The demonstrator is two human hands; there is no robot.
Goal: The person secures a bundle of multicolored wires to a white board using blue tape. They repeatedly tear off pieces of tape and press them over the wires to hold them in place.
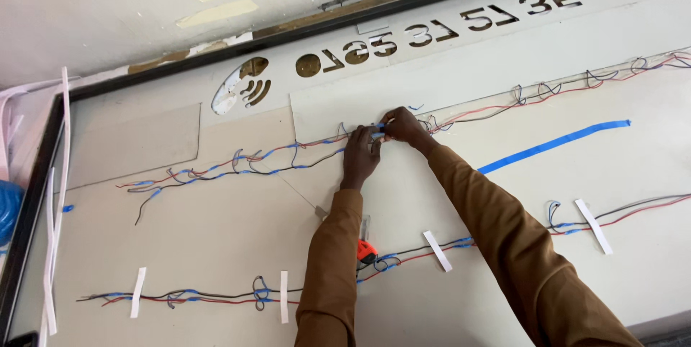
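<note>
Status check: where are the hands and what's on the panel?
Both hands, left and right, pinching blue tape on upper wire run. Orange cutter lies by lower wires. Nothing blocking.

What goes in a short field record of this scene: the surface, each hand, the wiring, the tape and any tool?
surface: white panel with cut-out shapes along its far edge
left hand: on the upper wire run, fingers at a blue tape piece
right hand: pinching the same blue tape piece
wiring: red and black, two runs; lower wire run held by white strips
tape: long blue strip lying right of the hands
tool: orange-handled tool, partly hidden by the left sleeve
</note>
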